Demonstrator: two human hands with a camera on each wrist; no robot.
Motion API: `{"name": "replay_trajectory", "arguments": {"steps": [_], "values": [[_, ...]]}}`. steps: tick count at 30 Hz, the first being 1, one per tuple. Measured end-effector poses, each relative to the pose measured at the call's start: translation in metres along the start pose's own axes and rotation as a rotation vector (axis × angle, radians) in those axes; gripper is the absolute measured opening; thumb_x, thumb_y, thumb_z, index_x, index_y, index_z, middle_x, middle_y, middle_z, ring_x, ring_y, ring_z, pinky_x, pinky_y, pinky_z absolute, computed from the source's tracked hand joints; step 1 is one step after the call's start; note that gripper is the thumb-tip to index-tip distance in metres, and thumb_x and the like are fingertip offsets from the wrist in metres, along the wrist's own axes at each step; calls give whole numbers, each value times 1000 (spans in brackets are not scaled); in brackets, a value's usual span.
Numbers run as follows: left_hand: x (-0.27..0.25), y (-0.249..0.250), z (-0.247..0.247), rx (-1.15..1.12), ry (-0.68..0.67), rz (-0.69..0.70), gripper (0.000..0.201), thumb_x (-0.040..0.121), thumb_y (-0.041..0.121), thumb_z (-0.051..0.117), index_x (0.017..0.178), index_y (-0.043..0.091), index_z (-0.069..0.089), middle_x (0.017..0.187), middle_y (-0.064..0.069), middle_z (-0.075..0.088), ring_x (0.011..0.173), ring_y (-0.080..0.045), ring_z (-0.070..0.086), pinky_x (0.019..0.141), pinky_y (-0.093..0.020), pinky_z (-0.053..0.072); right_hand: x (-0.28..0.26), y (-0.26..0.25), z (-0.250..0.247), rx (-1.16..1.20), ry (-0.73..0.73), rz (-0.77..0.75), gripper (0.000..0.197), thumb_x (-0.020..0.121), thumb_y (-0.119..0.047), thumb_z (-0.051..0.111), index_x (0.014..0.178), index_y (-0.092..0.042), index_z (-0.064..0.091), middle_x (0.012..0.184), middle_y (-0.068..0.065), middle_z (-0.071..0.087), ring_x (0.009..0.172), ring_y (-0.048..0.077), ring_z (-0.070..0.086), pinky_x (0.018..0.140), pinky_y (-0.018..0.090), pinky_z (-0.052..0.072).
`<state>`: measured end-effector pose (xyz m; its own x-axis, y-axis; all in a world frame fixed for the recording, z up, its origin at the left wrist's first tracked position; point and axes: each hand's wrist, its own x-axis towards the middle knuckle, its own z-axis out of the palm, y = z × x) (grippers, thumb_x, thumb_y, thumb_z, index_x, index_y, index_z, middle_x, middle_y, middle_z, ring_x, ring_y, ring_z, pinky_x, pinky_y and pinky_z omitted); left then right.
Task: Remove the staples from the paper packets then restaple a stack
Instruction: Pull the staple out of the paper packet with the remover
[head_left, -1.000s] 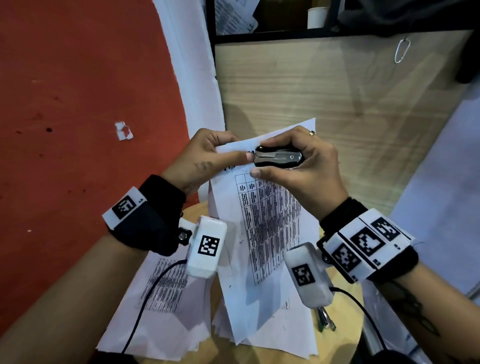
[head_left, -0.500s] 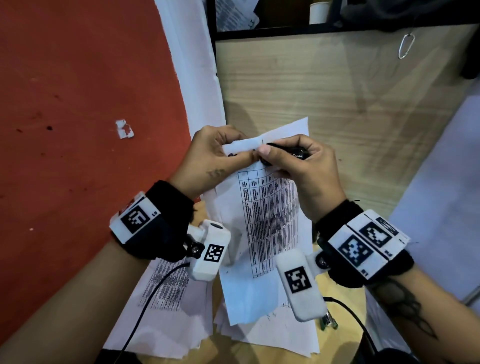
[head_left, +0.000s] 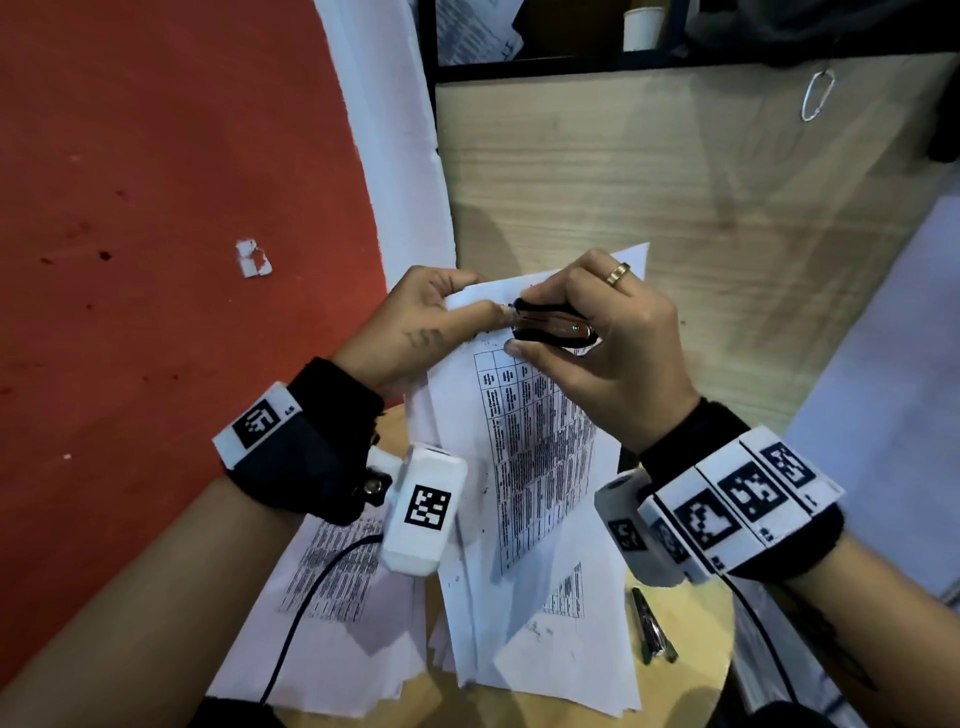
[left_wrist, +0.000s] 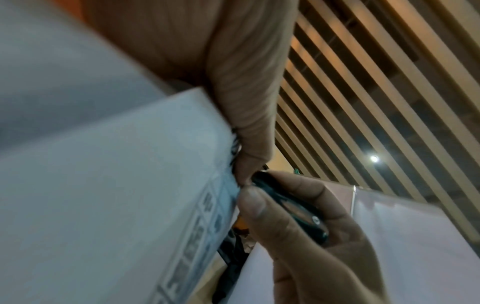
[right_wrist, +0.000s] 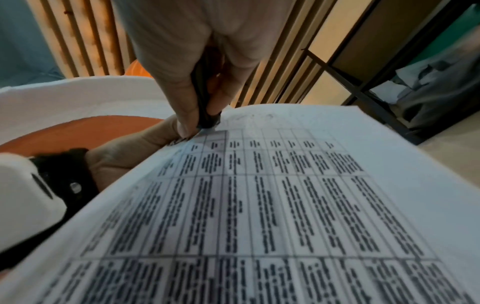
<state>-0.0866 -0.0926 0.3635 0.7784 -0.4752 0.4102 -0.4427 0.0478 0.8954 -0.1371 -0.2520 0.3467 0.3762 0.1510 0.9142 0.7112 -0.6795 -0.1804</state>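
Observation:
A paper packet (head_left: 524, 441) printed with a table is held up above the round wooden table (head_left: 691, 649). My left hand (head_left: 431, 322) pinches the packet's top left corner, thumb on the front. My right hand (head_left: 592, 338) grips a black staple remover (head_left: 553, 328) with a metal plate, its nose against that same corner. In the left wrist view the staple remover (left_wrist: 291, 207) sits between the thumb and fingers beside the packet (left_wrist: 116, 185). The right wrist view shows the remover tip (right_wrist: 206, 115) on the packet (right_wrist: 259, 205). The staple itself is hidden.
More loose printed sheets (head_left: 332, 597) lie spread on the table below the packet. A pen-like metal tool (head_left: 649, 623) lies at the table's right edge. A wooden panel (head_left: 675, 182) stands behind, and a red floor (head_left: 156, 208) is to the left.
The staple remover, flat-side up a second ago, tilted down onto the corner and now shows its side again. Both hands stayed at the packet's top left corner, which rose slightly.

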Motion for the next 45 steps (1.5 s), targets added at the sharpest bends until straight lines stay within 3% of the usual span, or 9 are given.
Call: {"name": "replay_trajectory", "arguments": {"steps": [3, 7, 12, 15, 21, 25, 33, 39, 45], "values": [[-1, -1, 2, -82, -13, -32, 29, 80, -4, 62, 59, 15, 70, 55, 4, 63, 46, -5, 56, 48, -14, 45, -2, -2, 1, 51, 31, 61, 27, 65, -12, 82, 84, -1, 66, 81, 10, 62, 77, 14, 57, 70, 25, 49], [-1, -4, -1, -86, 6, -67, 6, 61, 16, 69, 66, 14, 66, 63, -5, 59, 52, -12, 54, 52, -20, 44, -2, -5, 1, 269, 117, 247, 29, 63, -21, 82, 85, -17, 63, 81, 2, 62, 78, 17, 64, 72, 29, 53], [-1, -2, -4, 4, 63, -61, 9, 66, 13, 65, 60, 17, 69, 57, 2, 62, 49, -9, 56, 50, -15, 46, -2, 2, -4, 169, 113, 197, 30, 63, -20, 83, 84, -6, 66, 79, -1, 60, 77, -8, 56, 71, 7, 43], [-1, 1, -7, 50, 71, -62, 7, 65, 13, 73, 60, 16, 69, 58, 3, 65, 50, -8, 58, 51, -16, 47, -6, 14, -4, 95, 84, 214, 30, 63, -20, 82, 83, -4, 66, 79, -10, 55, 76, 6, 59, 70, 21, 50], [2, -6, -17, 263, 121, -36, 42, 58, 35, 80, 78, 0, 68, 71, -8, 65, 62, -15, 57, 59, -24, 43, -10, 42, 1, -109, -77, 187, 32, 63, -13, 83, 88, -3, 66, 88, 7, 62, 81, 18, 59, 73, 21, 47], [3, -7, -22, 367, 144, -51, 27, 61, 37, 75, 73, 13, 69, 72, -11, 67, 60, -15, 58, 60, -26, 44, -10, 52, 11, -155, -149, 179, 34, 63, -10, 82, 92, -3, 66, 91, 9, 62, 81, 25, 61, 72, 23, 45], [3, -18, -31, 438, 204, -67, 32, 63, 32, 71, 81, 6, 71, 87, -22, 71, 68, -18, 56, 65, -28, 41, -14, 52, 28, -79, -63, 200, 36, 57, -25, 85, 82, -5, 72, 80, 6, 69, 72, 21, 64, 68, 20, 42], [2, -26, -36, 415, 221, -95, 32, 67, 24, 79, 86, 0, 70, 87, -21, 71, 68, -17, 58, 61, -23, 42, -15, 46, 30, 14, -37, 256, 39, 59, -35, 82, 88, -12, 70, 88, -2, 67, 83, 14, 66, 74, 33, 53], [1, -27, -36, 385, 209, -130, 28, 68, 18, 81, 84, -1, 69, 85, -26, 69, 67, -20, 57, 63, -27, 41, -16, 41, 33, 236, -1, 287, 37, 57, -7, 86, 88, 2, 69, 84, -2, 61, 77, -22, 55, 71, -3, 38]]}}
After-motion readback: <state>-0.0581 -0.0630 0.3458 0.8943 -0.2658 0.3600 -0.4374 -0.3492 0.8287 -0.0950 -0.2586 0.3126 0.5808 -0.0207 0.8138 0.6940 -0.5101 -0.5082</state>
